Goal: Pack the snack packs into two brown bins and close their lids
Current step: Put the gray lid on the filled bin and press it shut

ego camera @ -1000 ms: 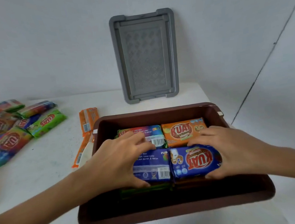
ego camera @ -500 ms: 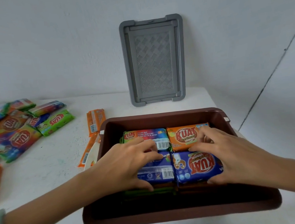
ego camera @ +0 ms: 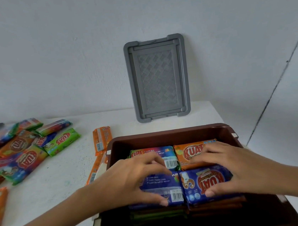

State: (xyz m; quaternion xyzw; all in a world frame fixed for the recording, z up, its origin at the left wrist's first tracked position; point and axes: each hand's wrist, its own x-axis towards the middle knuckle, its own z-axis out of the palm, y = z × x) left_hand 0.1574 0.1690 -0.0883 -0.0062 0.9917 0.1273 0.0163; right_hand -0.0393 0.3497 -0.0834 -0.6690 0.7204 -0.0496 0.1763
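A brown bin (ego camera: 167, 135) stands open at the table's near edge, with stacked snack packs inside. My left hand (ego camera: 128, 182) lies spread over the left blue pack (ego camera: 160, 187), thumb at its near edge and fingers on the multicoloured pack (ego camera: 154, 154) behind. My right hand (ego camera: 239, 165) rests the same way on the right blue pack (ego camera: 206, 182), fingers reaching onto the orange pack (ego camera: 191, 152). Both hands press flat on the packs rather than lifting them. Darker packs show stacked beneath.
A grey lid (ego camera: 157, 78) leans upright against the back wall. Several loose snack packs (ego camera: 22, 146) lie in a heap at the table's left. Two orange packs (ego camera: 101, 139) lie just left of the bin. The table ends right of the bin.
The view has pulled back and tilted slightly, so the bin sits lower in frame. Both hands stay on the blue packs, the fingers spread a little further onto the rear packs.
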